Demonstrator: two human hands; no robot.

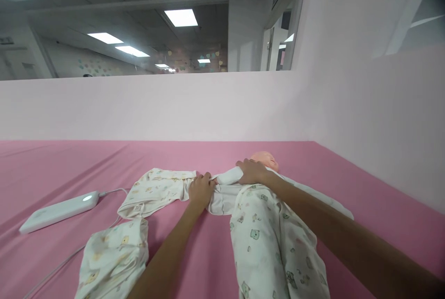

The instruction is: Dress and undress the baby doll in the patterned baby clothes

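A baby doll [266,159] lies on its back on the pink mat [69,169], head away from me, in a white printed garment [274,243]. My left hand [200,191] is closed on the end of the doll's white sleeve [222,197], beside a spread printed cloth [156,190]. My right hand [251,172] rests over the doll's shoulder and upper arm near the head, fingers curled on the fabric.
A white power bank [59,211] with a lit indicator and a cable lies at the left. A crumpled printed garment [113,257] sits at the lower left. Pink walls close the far side and the right side of the mat.
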